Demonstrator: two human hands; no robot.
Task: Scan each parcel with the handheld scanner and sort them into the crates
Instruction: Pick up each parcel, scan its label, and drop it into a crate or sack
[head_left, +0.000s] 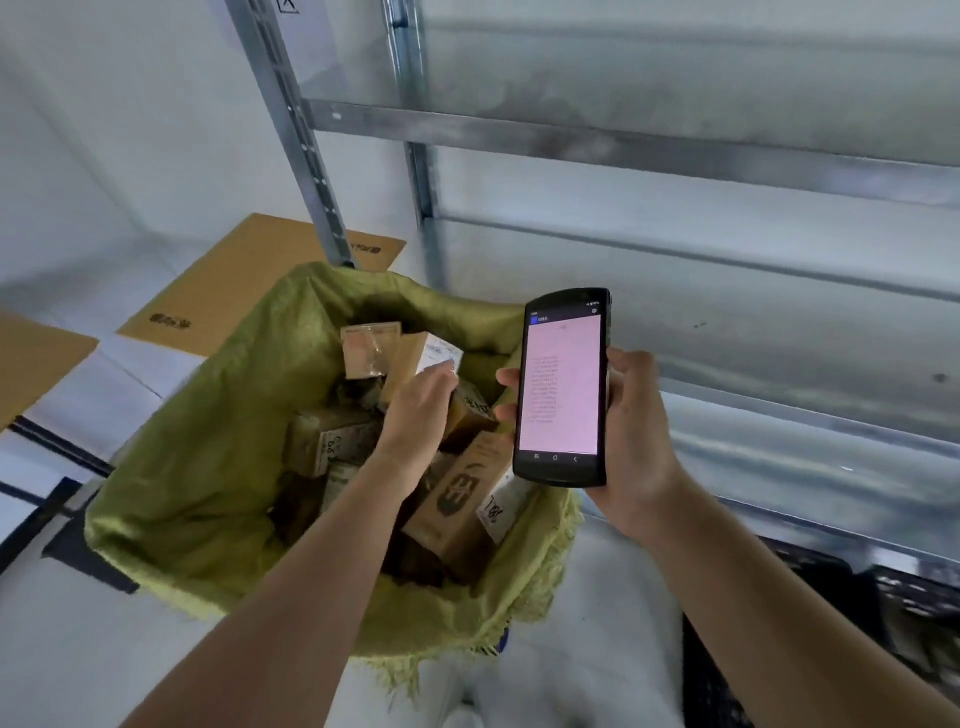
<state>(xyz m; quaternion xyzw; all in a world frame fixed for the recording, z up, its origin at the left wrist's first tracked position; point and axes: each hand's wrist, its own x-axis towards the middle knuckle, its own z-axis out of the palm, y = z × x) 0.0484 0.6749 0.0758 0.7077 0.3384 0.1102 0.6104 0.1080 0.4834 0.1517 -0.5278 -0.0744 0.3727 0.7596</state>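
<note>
Head view showed flattened cardboard (249, 280) on the floor at left, then a yellow-green sack (197, 467) full of parcels (457, 499). Left hand (421, 410) reached in, its grip loosely open over a parcel. Right hand (634, 431) gripped the handheld scanner (563, 387), screen lit, beside metal shelving (675, 150).

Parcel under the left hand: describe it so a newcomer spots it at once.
Find the yellow-green woven sack standing open on the floor, full of small cardboard parcels. At its far side, the left hand reaches onto a brown box with a white label. Its neighbour to the left is wrapped in clear film and shows no label.
</note>
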